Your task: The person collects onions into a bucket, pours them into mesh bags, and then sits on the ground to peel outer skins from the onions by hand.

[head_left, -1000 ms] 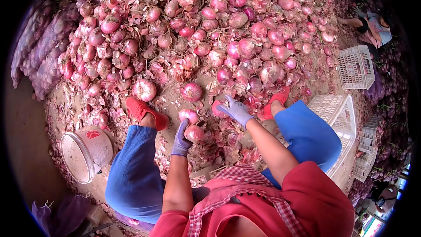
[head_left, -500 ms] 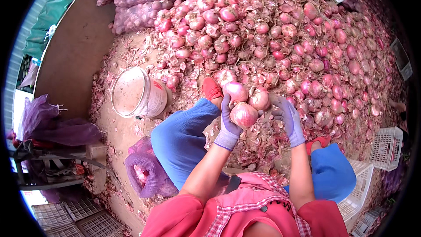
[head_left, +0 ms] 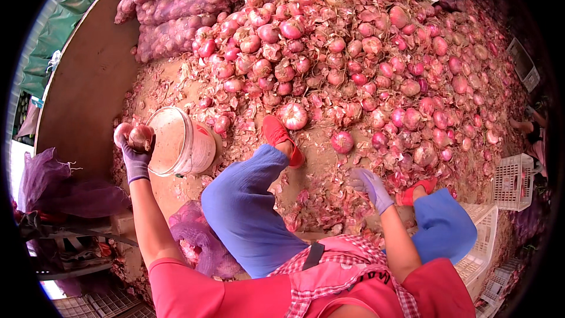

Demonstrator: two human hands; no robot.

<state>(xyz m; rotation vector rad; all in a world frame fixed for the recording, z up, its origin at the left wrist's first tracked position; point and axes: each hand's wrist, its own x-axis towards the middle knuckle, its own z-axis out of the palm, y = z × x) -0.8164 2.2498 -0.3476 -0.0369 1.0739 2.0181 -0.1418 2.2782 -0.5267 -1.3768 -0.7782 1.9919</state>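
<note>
My left hand, in a purple glove, is stretched out to the left and closed around red onions; two show above its fingers. It is beside the left rim of a white bucket. My right hand, gloved the same way, hangs with its fingers extended and nothing in them, above the skin-littered ground near my right shoe. Just beyond it a dark red onion lies alone. A larger pale-streaked onion rests by the toe of my left red shoe.
A wide heap of onions spreads ahead and to the right. Full mesh sacks are stacked at the far left by a brown board. An open purple mesh sack sits by my left leg. Plastic crates stand at the right.
My left hand has swung from the middle to the far left, carrying onions. My right hand has dropped back slightly toward me. The cluster of onions between the hands is gone from there.
</note>
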